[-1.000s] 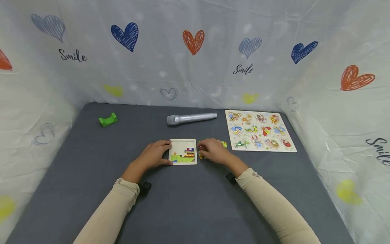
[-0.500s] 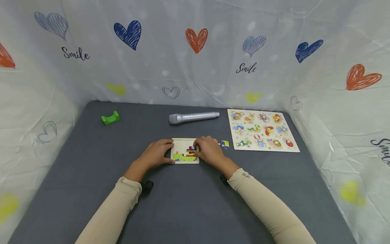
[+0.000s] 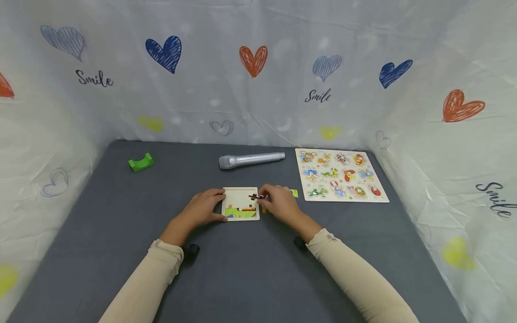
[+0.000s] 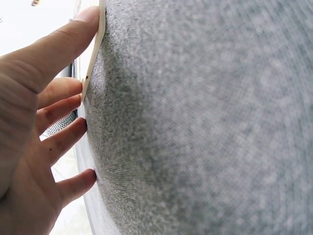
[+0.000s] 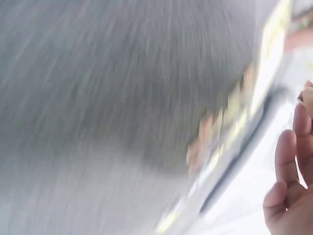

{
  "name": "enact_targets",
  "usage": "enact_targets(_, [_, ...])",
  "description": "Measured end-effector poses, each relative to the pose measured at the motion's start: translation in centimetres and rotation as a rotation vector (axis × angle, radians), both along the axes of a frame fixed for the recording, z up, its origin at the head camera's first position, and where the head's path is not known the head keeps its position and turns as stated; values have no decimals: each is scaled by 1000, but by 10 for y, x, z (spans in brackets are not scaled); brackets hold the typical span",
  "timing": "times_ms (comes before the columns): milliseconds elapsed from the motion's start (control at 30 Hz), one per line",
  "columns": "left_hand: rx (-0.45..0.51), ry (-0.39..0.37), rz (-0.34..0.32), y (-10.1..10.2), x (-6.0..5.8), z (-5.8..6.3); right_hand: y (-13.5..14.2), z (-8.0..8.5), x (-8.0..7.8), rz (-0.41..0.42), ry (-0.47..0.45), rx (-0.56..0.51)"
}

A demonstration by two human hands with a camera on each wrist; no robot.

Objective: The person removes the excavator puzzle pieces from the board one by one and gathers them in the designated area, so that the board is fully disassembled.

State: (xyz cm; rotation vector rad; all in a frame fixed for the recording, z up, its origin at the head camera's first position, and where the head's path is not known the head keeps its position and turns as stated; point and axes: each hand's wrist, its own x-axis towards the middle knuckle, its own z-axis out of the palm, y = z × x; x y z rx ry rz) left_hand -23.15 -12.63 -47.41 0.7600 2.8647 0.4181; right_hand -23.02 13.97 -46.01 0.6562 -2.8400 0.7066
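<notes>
A small square puzzle tray (image 3: 240,197) with a pale frame lies on the table, with green and orange-brown pieces along its near side. My left hand (image 3: 202,207) holds the tray by its left edge, thumb at the near corner and fingers toward the far corner. The left wrist view shows the thumb (image 4: 73,36) on the pale rim. Above the tray's right side, my right hand (image 3: 280,204) pinches a dark puzzle piece (image 3: 253,197) between thumb and fingers. Partly hidden beneath that hand are loose puzzle pieces (image 3: 294,193), blurred in the right wrist view.
A silver microphone (image 3: 252,160) lies behind the tray. At the back right is a board with insect pictures (image 3: 342,175); a green curved block (image 3: 141,162) sits at the back left. A curtain printed with hearts (image 3: 253,61) surrounds the dark table (image 3: 250,269).
My right hand moved from the loose pieces to the tray, then lifted a dark piece from its right side. The left hand stays at the tray's left edge. The head view shifted slightly.
</notes>
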Motion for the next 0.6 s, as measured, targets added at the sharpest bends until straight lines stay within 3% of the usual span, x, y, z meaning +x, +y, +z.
enact_targets(167, [15, 11, 13, -2, -1, -1, 42, 9, -2, -96, -129, -177])
enact_targets(333, [6, 12, -1, -3, -1, -1, 79, 4, 4, -152, -249, -171])
enact_targets(467, [3, -2, -5, -3, 0, -1, 98, -5, 11, -145, -365, -175])
enact_targets(600, [4, -9, -10, 1, -1, -2, 108, -13, 16, -135, -425, -190])
